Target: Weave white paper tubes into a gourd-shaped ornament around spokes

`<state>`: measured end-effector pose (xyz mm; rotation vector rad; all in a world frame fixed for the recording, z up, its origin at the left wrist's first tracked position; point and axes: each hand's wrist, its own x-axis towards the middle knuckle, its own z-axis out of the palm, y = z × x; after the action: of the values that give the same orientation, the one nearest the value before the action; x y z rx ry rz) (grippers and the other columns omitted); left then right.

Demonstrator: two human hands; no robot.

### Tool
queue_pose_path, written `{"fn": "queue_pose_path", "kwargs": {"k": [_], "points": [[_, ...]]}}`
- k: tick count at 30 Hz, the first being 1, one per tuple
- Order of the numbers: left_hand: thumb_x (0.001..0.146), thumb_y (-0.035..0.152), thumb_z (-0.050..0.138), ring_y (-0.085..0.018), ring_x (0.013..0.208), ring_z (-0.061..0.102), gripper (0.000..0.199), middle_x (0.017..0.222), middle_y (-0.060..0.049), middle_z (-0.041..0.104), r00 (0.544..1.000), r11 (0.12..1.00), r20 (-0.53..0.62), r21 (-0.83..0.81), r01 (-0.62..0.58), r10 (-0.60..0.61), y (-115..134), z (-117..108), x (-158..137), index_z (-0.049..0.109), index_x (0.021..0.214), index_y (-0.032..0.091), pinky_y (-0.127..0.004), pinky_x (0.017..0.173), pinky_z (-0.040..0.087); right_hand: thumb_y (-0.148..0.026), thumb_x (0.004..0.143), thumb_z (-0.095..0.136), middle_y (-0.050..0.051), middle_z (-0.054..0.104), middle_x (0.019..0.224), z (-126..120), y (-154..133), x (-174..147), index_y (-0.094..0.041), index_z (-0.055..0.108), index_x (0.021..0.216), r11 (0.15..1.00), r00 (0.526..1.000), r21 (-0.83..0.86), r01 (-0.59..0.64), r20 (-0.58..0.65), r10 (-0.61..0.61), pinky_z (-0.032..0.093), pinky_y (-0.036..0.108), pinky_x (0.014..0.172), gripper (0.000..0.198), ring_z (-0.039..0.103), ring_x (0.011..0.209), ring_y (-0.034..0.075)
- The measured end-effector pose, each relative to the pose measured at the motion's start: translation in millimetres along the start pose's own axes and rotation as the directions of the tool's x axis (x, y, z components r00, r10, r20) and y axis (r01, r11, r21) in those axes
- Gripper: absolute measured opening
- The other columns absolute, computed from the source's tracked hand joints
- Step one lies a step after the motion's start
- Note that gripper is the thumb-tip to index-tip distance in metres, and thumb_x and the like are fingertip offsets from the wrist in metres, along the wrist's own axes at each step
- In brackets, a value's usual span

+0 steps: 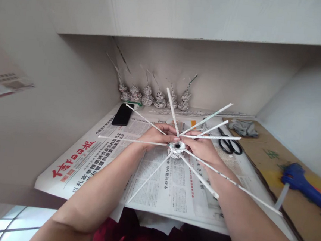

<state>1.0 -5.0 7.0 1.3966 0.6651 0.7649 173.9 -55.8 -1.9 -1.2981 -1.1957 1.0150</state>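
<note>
Between my two hands is a small round weave of rolled newspaper [176, 154], with a dark hole at its middle. Several thin paper tubes [206, 180] stick out from it in all directions. My left hand [159, 134] closes on its far left rim, thumb on top. From the right, my right hand [199, 143] pinches the same rim, its fingers partly behind the tubes. The thumbs nearly meet at the far edge of the hole. The undersides of the fingers are hidden.
Several gourd-shaped paper weaves [148, 95] line the back wall. A black phone [123, 114] lies on newspaper [101, 156]. To the right are black scissors [230, 143], a crumpled grey cloth [243, 127], cardboard [269, 156] and a blue glue gun [303, 183]. A shelf [197, 15] overhangs the table.
</note>
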Motion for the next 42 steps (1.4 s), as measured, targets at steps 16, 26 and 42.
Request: {"fn": "queue_pose_path", "kwargs": {"k": [16,26,42], "points": [[0.061,0.037,0.078,-0.010,0.048,0.051,0.029,0.056,-0.002,0.061,0.963,1.000,-0.269,0.010,-0.030,0.031,-6,19,2,0.064,0.065,0.011,-0.023,0.048,0.039,-0.031,0.060,0.078,0.000,0.064,0.056,4,1,0,-0.017,0.065,0.068,0.995,0.997,0.083,-0.063,-0.038,0.066,0.045,0.026,0.043,0.020,0.059,0.048,0.015],[0.060,0.036,0.078,-0.008,0.049,0.049,0.028,0.057,-0.001,0.061,0.943,0.997,-0.329,0.075,-0.036,0.059,-6,13,3,0.065,0.064,0.012,-0.023,0.051,0.037,-0.042,0.057,0.084,0.000,0.064,0.057,5,-11,-1,-0.015,0.064,0.066,0.921,0.985,0.350,-0.171,0.034,0.169,0.050,0.023,0.044,0.035,0.058,0.047,0.012],[0.065,0.033,0.073,-0.010,0.055,0.054,0.024,0.064,-0.002,0.063,0.878,0.981,-0.440,0.129,-0.145,0.188,-11,10,11,0.064,0.071,0.012,-0.023,0.055,0.041,-0.024,0.064,0.075,0.005,0.069,0.066,8,-9,-4,-0.014,0.070,0.081,0.894,0.985,0.412,-0.175,0.062,0.164,0.055,0.024,0.053,0.020,0.064,0.058,0.015]]}}
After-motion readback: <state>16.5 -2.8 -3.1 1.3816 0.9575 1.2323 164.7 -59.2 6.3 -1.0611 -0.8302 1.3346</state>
